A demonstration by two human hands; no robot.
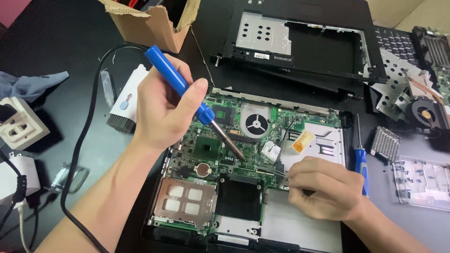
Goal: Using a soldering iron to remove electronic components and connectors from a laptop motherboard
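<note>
Over green laptop motherboard [206, 150], blue-handled soldering iron [187, 91], metal tip down

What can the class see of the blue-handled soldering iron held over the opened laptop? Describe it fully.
The blue-handled soldering iron has a long, smooth blue handle that looks like plastic, a ribbed blue collar and a thin grey metal shaft ending in a tip. It slants down to the right, the tip at the green circuit board of the opened laptop, close to fine tweezers. The left hand grips the handle like a pen. A black cable runs from the handle's top end.
</note>
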